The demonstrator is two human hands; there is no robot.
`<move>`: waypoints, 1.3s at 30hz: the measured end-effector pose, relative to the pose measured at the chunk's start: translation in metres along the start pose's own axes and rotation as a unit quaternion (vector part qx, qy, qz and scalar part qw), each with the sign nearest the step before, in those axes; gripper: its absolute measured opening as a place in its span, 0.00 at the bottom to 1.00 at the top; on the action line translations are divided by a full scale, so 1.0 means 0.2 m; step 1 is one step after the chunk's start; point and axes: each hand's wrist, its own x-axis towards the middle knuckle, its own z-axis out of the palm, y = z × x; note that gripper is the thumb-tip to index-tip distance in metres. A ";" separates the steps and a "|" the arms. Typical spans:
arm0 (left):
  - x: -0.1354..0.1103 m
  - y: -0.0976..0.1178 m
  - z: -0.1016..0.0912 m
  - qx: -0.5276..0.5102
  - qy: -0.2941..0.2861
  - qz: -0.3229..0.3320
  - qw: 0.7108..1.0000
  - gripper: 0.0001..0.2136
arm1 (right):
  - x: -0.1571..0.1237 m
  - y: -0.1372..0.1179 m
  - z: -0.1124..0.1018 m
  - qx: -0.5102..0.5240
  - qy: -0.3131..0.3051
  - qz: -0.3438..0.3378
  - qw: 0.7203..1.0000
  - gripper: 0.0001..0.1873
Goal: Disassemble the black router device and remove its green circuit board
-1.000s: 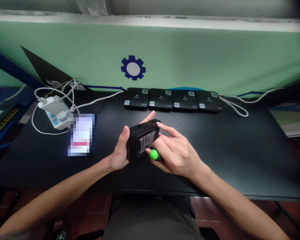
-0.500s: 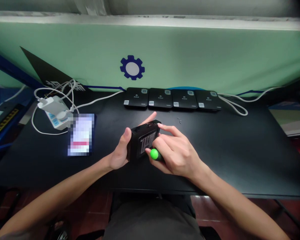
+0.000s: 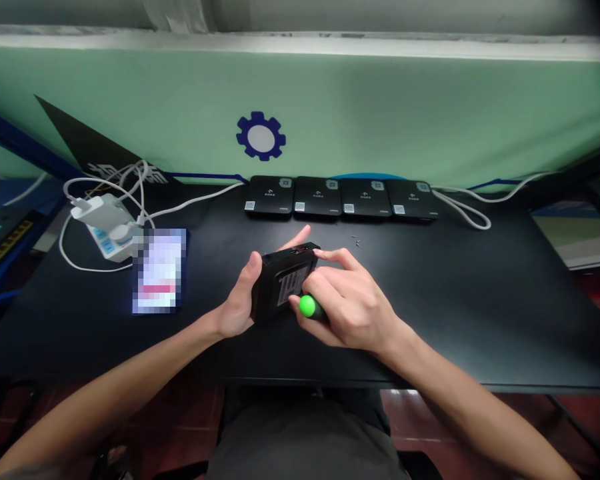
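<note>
My left hand point(image 3: 240, 300) grips a small black box point(image 3: 270, 287) from its left side, tilted up above the table. The box has ports along its top edge and a white printed label on the face turned toward my right hand. My right hand point(image 3: 353, 300) is closed around a screwdriver point(image 3: 307, 307) with a bright green handle end. Its index finger touches the box's upper right corner. The screwdriver's tip is hidden behind the fingers. A few tiny screws point(image 3: 357, 241) lie on the table beyond my right hand.
Several flat black boxes point(image 3: 317, 198) stand in a row along the green panel. At left are a white power strip point(image 3: 111, 227) with a plugged-in charger and tangled cables, and a lit phone point(image 3: 160, 272), blurred out. A white cable point(image 3: 467, 212) loops at right on the black table point(image 3: 480, 313).
The whole view has shifted very slightly. Both hands keep nearly the same pose, with the box and the screwdriver held as before.
</note>
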 end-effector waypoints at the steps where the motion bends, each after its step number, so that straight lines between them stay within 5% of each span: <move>1: 0.00 0.00 0.00 0.001 0.000 0.002 1.000 0.42 | 0.00 0.00 0.00 0.004 0.005 0.000 1.000 0.11; 8: 0.00 0.00 0.01 0.019 0.000 -0.014 1.000 0.43 | 0.00 0.02 -0.02 0.018 0.028 0.009 0.999 0.11; 14: 0.03 0.11 -0.01 -0.016 0.051 0.040 0.998 0.47 | 0.00 0.00 0.01 0.033 0.035 -0.007 0.999 0.12; 23: 0.02 0.15 0.00 -0.092 -0.064 0.001 0.994 0.50 | 0.00 0.01 -0.04 0.035 0.138 0.132 0.981 0.01; 28: 0.00 0.13 0.01 -0.101 -0.089 -0.013 0.991 0.49 | -0.02 0.02 -0.02 -0.015 0.161 0.123 0.979 0.14; 39: 0.01 0.12 0.02 -0.099 -0.069 -0.011 0.993 0.49 | -0.07 0.02 0.03 -0.071 0.155 0.084 0.982 0.16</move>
